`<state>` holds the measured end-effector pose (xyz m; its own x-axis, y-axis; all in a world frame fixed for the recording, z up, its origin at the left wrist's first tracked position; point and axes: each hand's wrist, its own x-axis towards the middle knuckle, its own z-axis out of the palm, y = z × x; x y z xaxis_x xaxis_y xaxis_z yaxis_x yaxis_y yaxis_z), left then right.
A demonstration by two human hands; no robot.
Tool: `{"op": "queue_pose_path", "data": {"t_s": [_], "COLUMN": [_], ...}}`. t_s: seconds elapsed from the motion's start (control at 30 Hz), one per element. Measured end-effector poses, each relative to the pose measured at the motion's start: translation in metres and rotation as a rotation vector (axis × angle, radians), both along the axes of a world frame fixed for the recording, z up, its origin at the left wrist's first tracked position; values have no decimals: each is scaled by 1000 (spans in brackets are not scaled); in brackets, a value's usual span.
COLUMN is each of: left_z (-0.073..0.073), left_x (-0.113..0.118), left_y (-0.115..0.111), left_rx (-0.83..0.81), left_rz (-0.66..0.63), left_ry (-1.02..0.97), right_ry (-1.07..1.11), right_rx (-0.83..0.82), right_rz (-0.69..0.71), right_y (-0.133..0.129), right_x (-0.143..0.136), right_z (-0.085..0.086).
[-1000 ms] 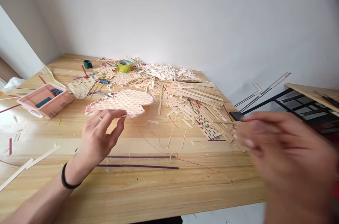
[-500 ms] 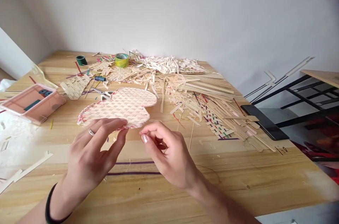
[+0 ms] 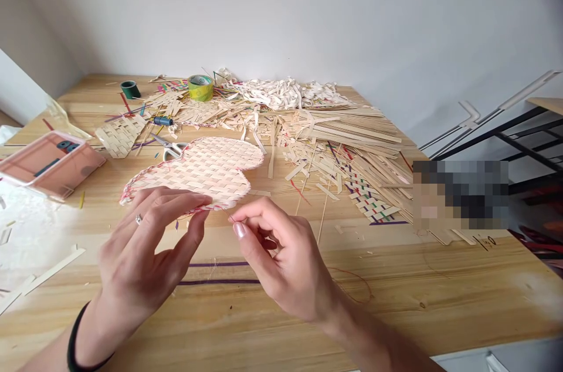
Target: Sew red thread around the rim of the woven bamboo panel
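Note:
A pale woven piece (image 3: 206, 169) with rounded lobes and a red-stitched rim is held above the wooden table. My left hand (image 3: 153, 243), with a ring on one finger, pinches its near edge between thumb and fingers. Just right of that edge, my right hand (image 3: 277, 249) has thumb and index finger pressed together on a thin thread or needle, too fine to tell which. A reddish thread (image 3: 360, 287) loops on the table beside my right wrist.
Scissors (image 3: 169, 148) lie behind the woven piece. A pink box (image 3: 65, 169) is at the left. Yellow tape (image 3: 200, 89), a green roll (image 3: 130, 89) and heaps of pale strips (image 3: 352, 128) cover the back. A colored woven scrap (image 3: 367, 199) lies at the right.
The view has shifted slightly, and the table things at the right appear farther right. Both hands keep their grips, with the woven piece nearly in the same pose.

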<state>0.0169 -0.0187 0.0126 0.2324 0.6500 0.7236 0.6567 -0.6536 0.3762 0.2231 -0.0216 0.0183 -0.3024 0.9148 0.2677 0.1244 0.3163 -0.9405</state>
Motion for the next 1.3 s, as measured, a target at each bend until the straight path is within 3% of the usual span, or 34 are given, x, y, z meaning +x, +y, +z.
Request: {"op": "queue_pose_path", "data": {"t_s": [0.2, 0.4, 0.97, 1.3], "left_z": [0, 5, 2, 3], "left_x": [-3, -1, -7, -6], "left_y": [-1, 4, 2, 1], "left_rx": [-5, 168, 207, 190], "left_rz": [35, 42, -105, -90], "left_ry": [32, 105, 103, 121], "right_ry": [16, 26, 39, 32], "right_rx": [21, 36, 61, 86], "right_rz": [4, 5, 22, 35], "right_y": [1, 2, 1, -2], "right_x": [0, -1, 0, 1], "right_z": [-1, -4, -3, -4]}}
